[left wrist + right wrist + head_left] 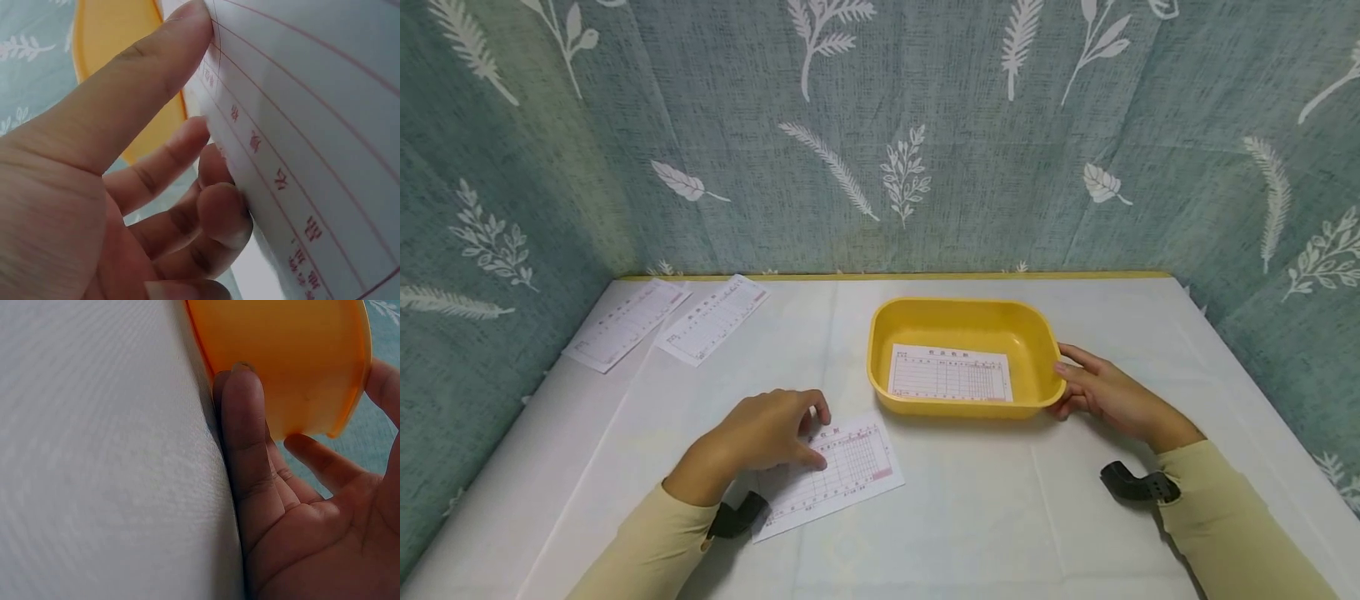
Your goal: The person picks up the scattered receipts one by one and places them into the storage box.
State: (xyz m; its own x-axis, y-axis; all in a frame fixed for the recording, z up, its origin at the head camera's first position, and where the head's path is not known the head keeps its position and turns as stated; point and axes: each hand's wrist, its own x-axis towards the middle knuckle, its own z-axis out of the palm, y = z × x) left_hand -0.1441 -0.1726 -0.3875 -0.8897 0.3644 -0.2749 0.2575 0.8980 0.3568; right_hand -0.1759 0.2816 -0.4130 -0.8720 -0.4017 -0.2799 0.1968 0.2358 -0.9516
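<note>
A printed paper slip [850, 471] lies slanted on the table, left of and nearer than the yellow tray [955, 408]. The left hand [767, 433] is over its upper left part; in the left wrist view the thumb of the hand [144, 144] rests on the printed face of the slip [300, 112] and the curled fingers meet its edge. The right hand [1105, 392] grips the tray's right end, thumb at the rim. Seen from the right wrist, the fingers of that hand [300, 506] lie against the outer wall of the tray [287, 362], low by the table.
Another printed slip [951, 373] lies flat inside the tray. Two more slips, one at the far left [625, 325] and one beside it [711, 321], rest near the back left corner. Patterned green cloth [880, 150] stands behind the white table [955, 517] and along both sides.
</note>
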